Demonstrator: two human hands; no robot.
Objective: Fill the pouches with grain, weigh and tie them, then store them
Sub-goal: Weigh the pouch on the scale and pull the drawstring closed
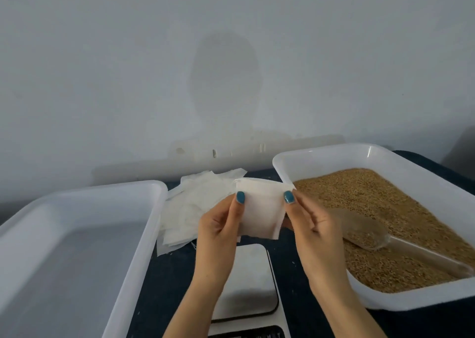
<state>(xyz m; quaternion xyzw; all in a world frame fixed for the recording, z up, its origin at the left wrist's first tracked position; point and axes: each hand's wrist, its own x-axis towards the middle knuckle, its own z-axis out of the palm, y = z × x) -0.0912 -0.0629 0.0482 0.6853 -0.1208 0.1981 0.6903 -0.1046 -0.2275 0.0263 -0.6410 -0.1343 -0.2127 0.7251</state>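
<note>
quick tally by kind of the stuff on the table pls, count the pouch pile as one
trays: 2, the empty tray and the grain tray
scoop: 1
scale: 1
held pouch: 1
pile of pouches: 1, too overlapped to count singly
total: 6

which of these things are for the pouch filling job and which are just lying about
For the job: pouch, pinched by left hand and right hand; pile of empty pouches; grain in the grain tray; scoop; scale; left tray.
Just there: wall trunking; grey stain on the wall.
</note>
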